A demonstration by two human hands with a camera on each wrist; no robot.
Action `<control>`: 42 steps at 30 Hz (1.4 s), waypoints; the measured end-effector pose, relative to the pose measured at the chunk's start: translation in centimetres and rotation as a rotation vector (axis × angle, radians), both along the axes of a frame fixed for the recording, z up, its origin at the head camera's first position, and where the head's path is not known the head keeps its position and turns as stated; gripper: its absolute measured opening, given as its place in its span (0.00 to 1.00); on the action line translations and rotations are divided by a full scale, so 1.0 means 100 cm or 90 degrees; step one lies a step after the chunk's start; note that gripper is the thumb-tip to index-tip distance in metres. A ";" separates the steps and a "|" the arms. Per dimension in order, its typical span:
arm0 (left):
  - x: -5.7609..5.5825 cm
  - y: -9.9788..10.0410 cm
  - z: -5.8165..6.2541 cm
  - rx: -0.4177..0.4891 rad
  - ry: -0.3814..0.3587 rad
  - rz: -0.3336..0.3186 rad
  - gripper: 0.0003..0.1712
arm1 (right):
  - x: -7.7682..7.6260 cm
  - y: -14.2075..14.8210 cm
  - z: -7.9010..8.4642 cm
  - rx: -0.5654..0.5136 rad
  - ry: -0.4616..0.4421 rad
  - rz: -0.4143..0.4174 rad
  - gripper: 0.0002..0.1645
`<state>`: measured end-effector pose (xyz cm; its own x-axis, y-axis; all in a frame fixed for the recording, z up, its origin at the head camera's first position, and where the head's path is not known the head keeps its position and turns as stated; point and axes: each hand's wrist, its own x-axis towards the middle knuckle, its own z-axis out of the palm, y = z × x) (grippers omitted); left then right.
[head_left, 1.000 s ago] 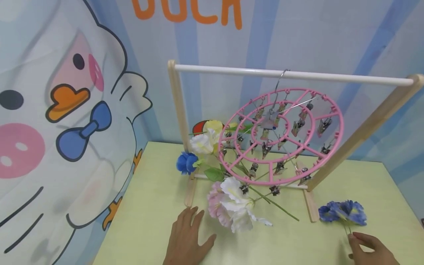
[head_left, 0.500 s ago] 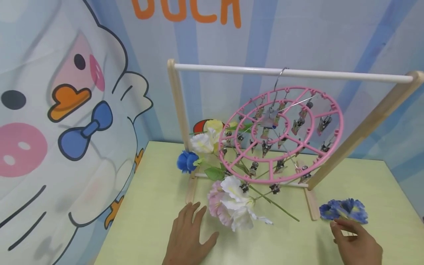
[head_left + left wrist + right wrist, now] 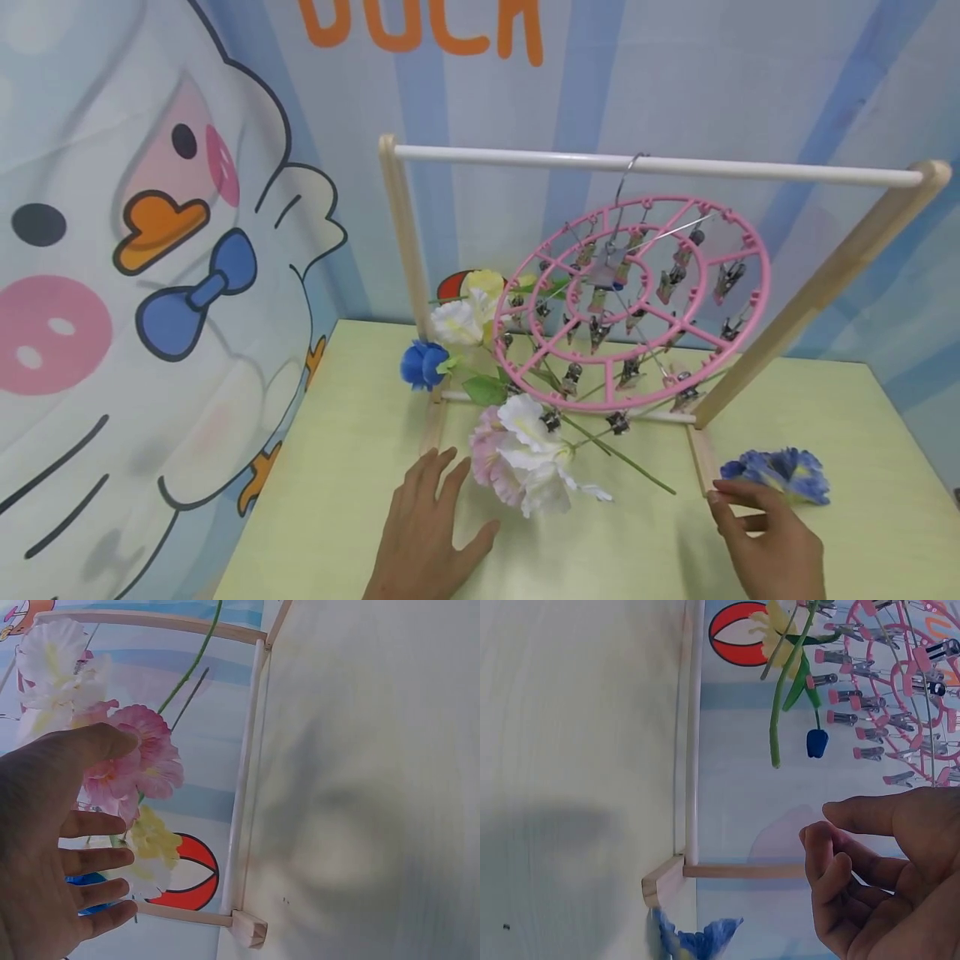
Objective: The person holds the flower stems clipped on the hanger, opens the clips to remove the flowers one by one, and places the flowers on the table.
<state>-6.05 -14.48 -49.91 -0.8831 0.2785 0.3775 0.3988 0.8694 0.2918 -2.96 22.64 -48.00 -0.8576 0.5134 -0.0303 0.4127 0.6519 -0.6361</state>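
Altogether, two hands [image 3: 429, 533] [image 3: 776, 542] face one pink hanger [image 3: 610, 383].

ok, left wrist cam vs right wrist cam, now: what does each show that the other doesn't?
Left wrist only: the left hand with its fingers extended, the pink flower partly behind the thumb, and white flowers.

Right wrist only: the right hand with its fingers curled and nothing visible in them, the metal clips with pink pads, and the blue-violet flower at the lower edge.

Both: a yellow flower, parts of the wooden stand, the red backdrop print and the pale tabletop.
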 end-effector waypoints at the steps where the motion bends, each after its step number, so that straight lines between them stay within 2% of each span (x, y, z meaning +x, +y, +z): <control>1: 0.000 0.000 0.001 0.001 0.001 -0.001 0.42 | 0.000 -0.002 0.000 0.001 0.004 0.002 0.18; 7: 0.001 0.001 0.011 0.009 0.029 -0.011 0.43 | -0.001 -0.012 0.006 0.007 0.001 0.027 0.18; 15: 0.004 0.001 0.020 0.017 0.024 -0.023 0.43 | -0.001 -0.027 0.011 0.021 0.053 0.051 0.14; 21: 0.005 0.001 0.027 0.015 0.050 -0.031 0.44 | -0.002 -0.034 0.014 0.025 0.067 0.055 0.14; 28: 0.006 0.002 0.040 0.021 0.058 -0.035 0.47 | -0.002 -0.037 0.020 0.034 0.089 0.086 0.13; 35: 0.004 0.002 0.049 0.047 0.112 -0.040 0.48 | -0.003 -0.042 0.026 0.030 0.084 0.099 0.12; 42: 0.003 0.002 0.055 0.053 0.111 -0.042 0.48 | -0.007 -0.045 0.034 0.036 0.087 0.128 0.11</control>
<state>-5.79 -14.31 -44.37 -0.7833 0.2941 0.5477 0.5045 0.8155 0.2836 -3.66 18.16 -44.60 -0.9368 0.3298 0.1172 0.1835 0.7480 -0.6378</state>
